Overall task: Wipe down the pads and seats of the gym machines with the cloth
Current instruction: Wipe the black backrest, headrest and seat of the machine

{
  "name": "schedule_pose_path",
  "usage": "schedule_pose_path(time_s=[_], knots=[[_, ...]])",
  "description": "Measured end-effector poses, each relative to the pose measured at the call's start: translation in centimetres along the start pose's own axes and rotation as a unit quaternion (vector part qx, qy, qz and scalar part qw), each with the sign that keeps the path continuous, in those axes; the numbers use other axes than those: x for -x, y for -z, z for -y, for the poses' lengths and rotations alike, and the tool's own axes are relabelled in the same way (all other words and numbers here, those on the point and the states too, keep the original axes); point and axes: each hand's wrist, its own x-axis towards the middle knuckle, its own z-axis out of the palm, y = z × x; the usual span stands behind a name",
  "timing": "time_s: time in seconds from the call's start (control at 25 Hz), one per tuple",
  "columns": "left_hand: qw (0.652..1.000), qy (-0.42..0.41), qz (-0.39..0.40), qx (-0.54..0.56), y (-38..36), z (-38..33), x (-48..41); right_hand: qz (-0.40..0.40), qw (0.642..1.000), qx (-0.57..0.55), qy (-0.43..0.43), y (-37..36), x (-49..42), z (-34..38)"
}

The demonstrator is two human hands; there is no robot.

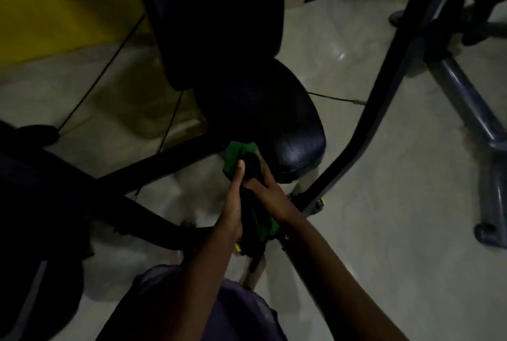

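Note:
A green and black cloth [236, 156] is held between both hands, just in front of the near left corner of a black padded seat [277, 121]. My left hand [233, 198] lies along the cloth's left side with the thumb pressed on it. My right hand [267, 189] grips the cloth from the right, fingers curled round it. The cloth's lower end [263, 228] hangs down between my wrists. A tall black back pad [216, 19] rises behind the seat. The scene is dim.
A curved black frame bar [378, 99] passes right of the seat. Another machine's grey legs [472, 110] stand on the pale tiled floor at the right. Dark frame tubes [153, 170] and a dark pad [41, 176] fill the left. A yellow wall [60, 3] is behind.

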Motion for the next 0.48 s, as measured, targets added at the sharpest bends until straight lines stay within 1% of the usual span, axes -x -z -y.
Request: schedule_pose_path(time_s=[0.04,0.08,0.12,0.16,0.2,0.24,0.28,0.32,0.36,0.4,0.48], knots=[[1.0,-0.007,-0.011,0.006,0.0,0.3,0.2,0.043,0.999,0.025,-0.016,1.1,0.0,0.0],[1.0,-0.012,-0.016,0.012,0.0,0.7,0.2,0.065,0.995,0.081,-0.008,2.5,-0.3,0.0],[0.999,-0.018,-0.022,0.03,0.3,1.4,-0.1,0.071,0.986,0.151,0.026,4.1,-0.7,-0.2],[0.998,-0.025,-0.038,0.051,0.4,2.2,-0.5,0.049,0.964,0.248,0.083,5.7,-1.5,-0.3],[0.995,-0.035,-0.065,0.073,0.4,3.2,-0.9,0.004,0.92,0.363,0.144,7.3,-2.8,-0.5],[0.989,-0.048,-0.103,0.096,0.3,4.4,-1.4,-0.025,0.866,0.461,0.193,8.6,-4.5,-0.6],[0.98,-0.055,-0.146,0.12,0.1,5.7,-2.2,-0.031,0.819,0.53,0.217,9.6,-6.1,-0.8],[0.973,-0.061,-0.172,0.141,-0.5,6.5,-2.9,-0.026,0.787,0.574,0.225,10.3,-7.6,-1.1],[0.968,-0.06,-0.185,0.156,-1.4,7.3,-4.1,-0.022,0.768,0.599,0.227,10.8,-8.9,-1.9],[0.966,-0.058,-0.196,0.157,-2.4,7.8,-5.2,-0.026,0.756,0.611,0.235,11.1,-9.7,-2.6],[0.964,-0.074,-0.22,0.133,-3.3,9.3,-9.3,-0.045,0.748,0.611,0.255,11.5,-10.5,-3.4]])
